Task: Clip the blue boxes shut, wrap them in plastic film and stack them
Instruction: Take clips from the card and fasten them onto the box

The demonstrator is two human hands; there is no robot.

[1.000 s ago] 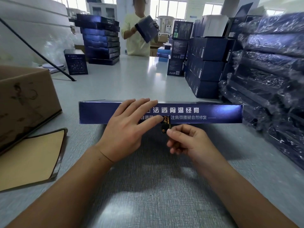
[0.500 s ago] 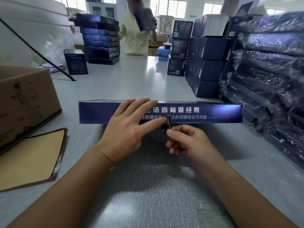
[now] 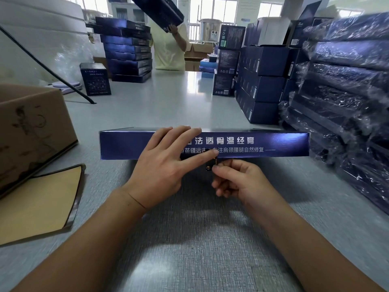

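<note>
Grey desk [image 3: 189, 239] runs the length of a packing room, with wrapped boxes [image 3: 347, 91] stacked along its right edge, bare boxes [image 3: 126, 49] piled at the far left and a carton [image 3: 31, 127] at the near left. The box [image 3: 273, 144] being worked on lies flat across the desk just ahead of the wrists, its long printed side facing the camera. The left hand [image 3: 162, 165] lies against that side, fingers [image 3: 179, 135] straight and reaching over the top edge, thumb pressing just above the clasp [image 3: 209, 167]. The right hand [image 3: 237, 182] has its fingers curled, thumb and forefinger pinching the clasp at the box's lower edge; whether it has caught yet I cannot tell. The box looks like light, stiff card, glossy enough to slide on the desk, so it probably wants bracing with a flat palm rather than a squeeze that could dent the wall. For lifting it into film, the two short ends seem the best hold. The clasp is small and likely fiddly, so a fingertip pinch suits it.
</note>
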